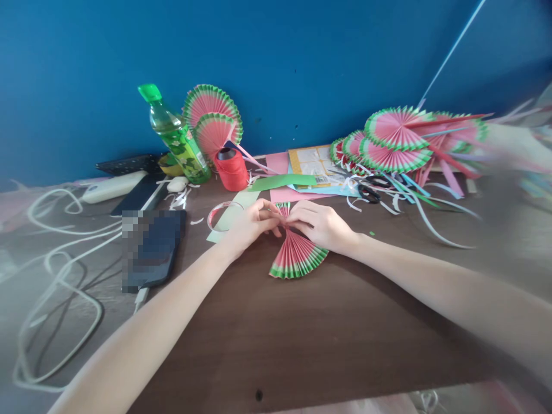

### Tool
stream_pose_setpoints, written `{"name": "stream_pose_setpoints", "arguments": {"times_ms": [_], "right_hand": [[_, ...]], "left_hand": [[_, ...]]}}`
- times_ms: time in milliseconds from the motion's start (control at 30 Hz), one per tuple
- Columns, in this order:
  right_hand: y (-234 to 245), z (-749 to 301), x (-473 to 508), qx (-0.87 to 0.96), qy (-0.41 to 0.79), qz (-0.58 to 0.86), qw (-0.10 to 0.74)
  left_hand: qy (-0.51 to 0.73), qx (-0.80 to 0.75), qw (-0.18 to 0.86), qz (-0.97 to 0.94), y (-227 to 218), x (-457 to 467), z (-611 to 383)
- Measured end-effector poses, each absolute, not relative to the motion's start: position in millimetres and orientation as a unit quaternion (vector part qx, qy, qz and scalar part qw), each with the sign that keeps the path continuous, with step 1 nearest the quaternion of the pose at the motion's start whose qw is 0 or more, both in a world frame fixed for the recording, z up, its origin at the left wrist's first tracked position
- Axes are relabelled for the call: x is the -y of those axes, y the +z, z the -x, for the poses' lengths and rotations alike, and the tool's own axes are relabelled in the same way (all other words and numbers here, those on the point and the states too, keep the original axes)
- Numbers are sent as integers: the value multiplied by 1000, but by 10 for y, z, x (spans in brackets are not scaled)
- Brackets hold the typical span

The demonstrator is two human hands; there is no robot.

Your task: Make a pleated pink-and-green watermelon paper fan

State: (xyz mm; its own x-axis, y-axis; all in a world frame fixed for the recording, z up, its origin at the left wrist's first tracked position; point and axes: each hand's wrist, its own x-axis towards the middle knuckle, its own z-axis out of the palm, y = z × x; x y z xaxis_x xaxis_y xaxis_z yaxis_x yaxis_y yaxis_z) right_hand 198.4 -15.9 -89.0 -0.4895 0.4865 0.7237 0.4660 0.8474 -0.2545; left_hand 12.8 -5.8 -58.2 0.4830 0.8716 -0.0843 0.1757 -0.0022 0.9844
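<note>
A pleated paper fan point(297, 256), pink with a white and green edge, lies spread on the dark wooden table point(328, 333). My left hand point(250, 224) and my right hand point(321, 224) meet at its narrow folded middle. Both pinch the pleats there with curled fingers. A short tuft of pink pleats shows between the two hands. The fan's wide edge points toward me.
A phone point(150, 247) and white cables point(56, 270) lie left. Behind stand a green bottle point(176, 135), a red ribbon spool point(232, 168) and finished fans point(211, 118). More fans point(397, 141), scissors point(368, 192), paper strips and coloured sheets point(282, 183) fill the back right.
</note>
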Motion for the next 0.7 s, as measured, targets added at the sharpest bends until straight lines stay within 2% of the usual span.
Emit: {"name": "stream_pose_setpoints", "arguments": {"times_ms": [167,300,467,700], "right_hand": [[-828,-2007,178,883,-110,265,371],[-805,-2008,168,877,-169,261,366],[-820,-1993,170,871,-122,313,358],[-853,-2000,182,875,-28,337,347]], "left_hand": [[307,-397,589,-633,-597,36,-98],[313,-387,603,-624,-606,23,-87],[351,-384,568,-638,-636,42,-101],[349,-404,373,-759,-705,72,-145]]}}
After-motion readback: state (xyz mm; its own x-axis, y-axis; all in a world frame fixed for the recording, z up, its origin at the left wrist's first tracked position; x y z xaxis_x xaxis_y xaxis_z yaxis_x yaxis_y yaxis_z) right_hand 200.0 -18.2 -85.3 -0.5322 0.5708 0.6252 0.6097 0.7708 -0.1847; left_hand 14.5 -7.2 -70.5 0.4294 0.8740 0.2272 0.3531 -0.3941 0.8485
